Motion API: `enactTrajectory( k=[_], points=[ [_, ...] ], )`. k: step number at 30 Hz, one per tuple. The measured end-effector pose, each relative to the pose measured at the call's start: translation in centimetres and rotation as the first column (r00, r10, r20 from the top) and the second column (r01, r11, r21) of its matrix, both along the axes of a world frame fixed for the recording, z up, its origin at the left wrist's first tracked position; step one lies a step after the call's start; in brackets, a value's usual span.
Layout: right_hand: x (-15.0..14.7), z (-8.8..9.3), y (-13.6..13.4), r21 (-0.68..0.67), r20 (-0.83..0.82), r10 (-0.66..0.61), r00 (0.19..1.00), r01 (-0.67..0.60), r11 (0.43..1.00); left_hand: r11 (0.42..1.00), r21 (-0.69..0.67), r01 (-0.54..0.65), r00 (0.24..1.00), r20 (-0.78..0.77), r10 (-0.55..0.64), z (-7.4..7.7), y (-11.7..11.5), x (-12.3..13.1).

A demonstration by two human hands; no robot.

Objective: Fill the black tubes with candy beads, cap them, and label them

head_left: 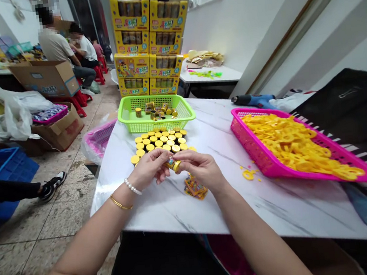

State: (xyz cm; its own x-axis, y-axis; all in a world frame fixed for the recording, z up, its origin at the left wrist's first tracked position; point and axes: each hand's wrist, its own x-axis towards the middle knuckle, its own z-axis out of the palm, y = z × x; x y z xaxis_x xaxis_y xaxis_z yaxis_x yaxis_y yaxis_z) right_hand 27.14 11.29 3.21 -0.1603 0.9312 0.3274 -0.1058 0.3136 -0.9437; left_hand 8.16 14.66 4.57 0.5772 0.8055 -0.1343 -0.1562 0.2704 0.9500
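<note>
Yellow-capped jar [173, 164] held btwn left hand [150, 167] & right hand [200, 168]; label illegible.

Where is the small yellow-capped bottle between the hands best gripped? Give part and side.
Probably the small yellow-capped bottle by its labelled body, fingers from either side: it lies tilted between left hand and right hand, cap end lower.

My white marbled table [231, 207] stands on a speckled terrazzo floor [33, 247]; white walls [242, 11] rise around me, yellow cartons [149, 44] stacked beyond.
</note>
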Motion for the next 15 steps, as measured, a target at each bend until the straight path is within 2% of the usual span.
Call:
enactTrajectory(
  k=[3, 6, 9, 12, 15],
  points=[
    [-0.3, -0.3, -0.2, -0.052, -0.106, -0.105, 0.989, 0.1, 0.994, 0.998, -0.012, 0.061, 0.998, 0.032, -0.061, 0.1, 0.0, -0.2],
    [-0.7, -0.3, -0.6, -0.071, -0.12, -0.135, 0.984, 0.127, 0.989, 1.0, -0.009, 0.009, 1.0, -0.017, -0.009, 0.0, 0.0, -0.1],
    [-1.0, -0.1, -0.9, -0.014, -0.076, -0.102, 0.992, 0.101, 0.995, 0.999, -0.004, -0.048, 0.998, -0.049, 0.047, -0.2, 0.0, 0.2],
    [-1.1, -0.1, -1.0, 0.063, -0.109, -0.124, 0.986, 0.132, 0.989, 0.999, -0.036, -0.006, 1.0, 0.022, 0.007, -0.2, -0.1, 0.3],
    [-1.1, -0.2, -1.1, 0.066, -0.129, -0.158, 0.979, 0.167, 0.984, 0.998, -0.047, 0.03, 0.997, 0.074, -0.026, -0.3, -0.1, 0.3]
  ],
)
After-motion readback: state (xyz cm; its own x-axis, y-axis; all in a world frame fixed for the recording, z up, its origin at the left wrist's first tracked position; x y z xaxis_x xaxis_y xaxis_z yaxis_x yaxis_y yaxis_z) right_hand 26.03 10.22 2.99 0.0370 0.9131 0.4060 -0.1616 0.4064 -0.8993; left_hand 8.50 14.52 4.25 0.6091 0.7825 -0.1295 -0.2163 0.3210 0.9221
